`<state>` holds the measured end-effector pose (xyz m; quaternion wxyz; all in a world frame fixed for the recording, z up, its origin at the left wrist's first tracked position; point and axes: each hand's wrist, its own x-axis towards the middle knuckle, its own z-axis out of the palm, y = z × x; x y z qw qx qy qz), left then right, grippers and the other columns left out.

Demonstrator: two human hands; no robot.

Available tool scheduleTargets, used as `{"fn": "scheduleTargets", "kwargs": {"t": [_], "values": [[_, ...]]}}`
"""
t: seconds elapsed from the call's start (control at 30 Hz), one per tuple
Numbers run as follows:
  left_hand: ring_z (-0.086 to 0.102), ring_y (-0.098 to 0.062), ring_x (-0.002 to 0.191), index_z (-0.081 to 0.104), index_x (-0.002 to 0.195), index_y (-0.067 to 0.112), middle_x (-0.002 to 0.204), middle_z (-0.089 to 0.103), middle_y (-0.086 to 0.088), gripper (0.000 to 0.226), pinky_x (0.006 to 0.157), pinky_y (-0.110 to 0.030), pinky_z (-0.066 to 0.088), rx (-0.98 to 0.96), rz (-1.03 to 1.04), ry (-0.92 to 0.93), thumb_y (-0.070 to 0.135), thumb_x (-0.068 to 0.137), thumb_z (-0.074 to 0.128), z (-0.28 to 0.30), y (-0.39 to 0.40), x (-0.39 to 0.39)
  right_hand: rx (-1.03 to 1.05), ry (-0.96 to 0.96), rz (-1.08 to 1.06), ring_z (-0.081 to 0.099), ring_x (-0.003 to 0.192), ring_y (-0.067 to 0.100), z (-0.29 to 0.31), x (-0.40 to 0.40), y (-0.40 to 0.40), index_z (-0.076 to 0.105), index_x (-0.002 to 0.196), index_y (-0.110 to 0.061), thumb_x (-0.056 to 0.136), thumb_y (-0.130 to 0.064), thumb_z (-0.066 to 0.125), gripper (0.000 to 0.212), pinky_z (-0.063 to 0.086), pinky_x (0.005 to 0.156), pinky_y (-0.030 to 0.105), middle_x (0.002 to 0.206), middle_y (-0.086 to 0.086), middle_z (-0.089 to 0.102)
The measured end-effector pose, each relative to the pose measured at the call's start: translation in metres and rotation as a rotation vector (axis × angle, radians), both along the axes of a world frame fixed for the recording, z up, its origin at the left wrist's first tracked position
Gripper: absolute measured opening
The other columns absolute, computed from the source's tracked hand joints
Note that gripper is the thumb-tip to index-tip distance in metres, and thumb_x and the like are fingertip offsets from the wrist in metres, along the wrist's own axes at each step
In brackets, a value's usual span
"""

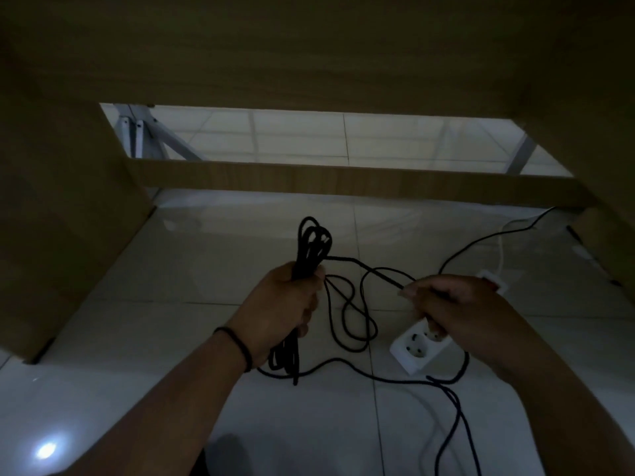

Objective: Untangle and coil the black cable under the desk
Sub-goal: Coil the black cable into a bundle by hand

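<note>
Hands work under the wooden surface (309,46): left hand (288,307) grips the coiled black cable (311,245), right hand (457,307) pinches a strand, loose loops trailing across the tiled floor (171,286) around a white power strip (417,348).

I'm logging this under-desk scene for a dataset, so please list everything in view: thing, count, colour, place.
thin black cable: one, black; part bundled in loops in the left hand, the rest in loose loops on the floor, trailing away to the right.
white plastic power strip: one, white; on the floor beneath the right hand, white cord running back.
wooden desk crossbar: one, light brown; across the middle, above the floor.
wooden desk side panel: one plainly seen at left, light brown.
glossy tiled floor: white.
white metal frame: white; behind the desk at left, count unclear.
black wristband: one, left wrist.
left hand: grips the looped bundle.
right hand: pinches one cable strand.
</note>
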<state>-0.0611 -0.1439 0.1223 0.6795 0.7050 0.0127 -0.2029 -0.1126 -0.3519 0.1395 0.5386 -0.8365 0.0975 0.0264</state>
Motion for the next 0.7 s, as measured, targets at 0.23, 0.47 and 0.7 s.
{"fn": "scheduleTargets", "kwargs": {"t": [0.23, 0.47, 0.7], "values": [[0.026, -0.009, 0.039, 0.037, 0.068, 0.016, 0.049, 0.034, 0.005, 0.029, 0.041, -0.021, 0.026, -0.236, 0.053, 0.135, 0.023, 0.093, 0.051, -0.001, -0.014, -0.012, 0.23, -0.293, -0.179, 0.053, 0.052, 0.001, 0.008, -0.005, 0.045, 0.067, 0.078, -0.032, 0.083, -0.016, 0.064, 0.017, 0.042, 0.046, 0.012, 0.069, -0.004, 0.067], [0.049, -0.024, 0.069, 0.055, 0.078, 0.01, 0.074, 0.053, -0.012, 0.033, 0.06, -0.03, 0.037, -0.489, 0.102, 0.153, 0.039, 0.09, 0.045, -0.003, -0.025, -0.027, 0.095, -0.351, -0.035, 0.058, 0.09, -0.002, -0.015, -0.013, 0.085, 0.067, 0.107, -0.03, 0.09, -0.007, 0.053, 0.032, 0.046, 0.074, 0.007, 0.093, -0.016, 0.06], [0.057, -0.01, 0.051, 0.058, 0.051, 0.021, 0.051, 0.052, 0.003, 0.038, 0.06, -0.025, 0.045, -0.521, 0.091, 0.136, 0.045, 0.081, 0.055, -0.002, -0.031, -0.031, 0.017, -0.429, 0.073, 0.057, 0.073, 0.011, -0.019, -0.012, 0.089, 0.071, 0.087, -0.014, 0.088, -0.009, 0.054, 0.018, 0.049, 0.063, 0.016, 0.079, -0.003, 0.054]]}}
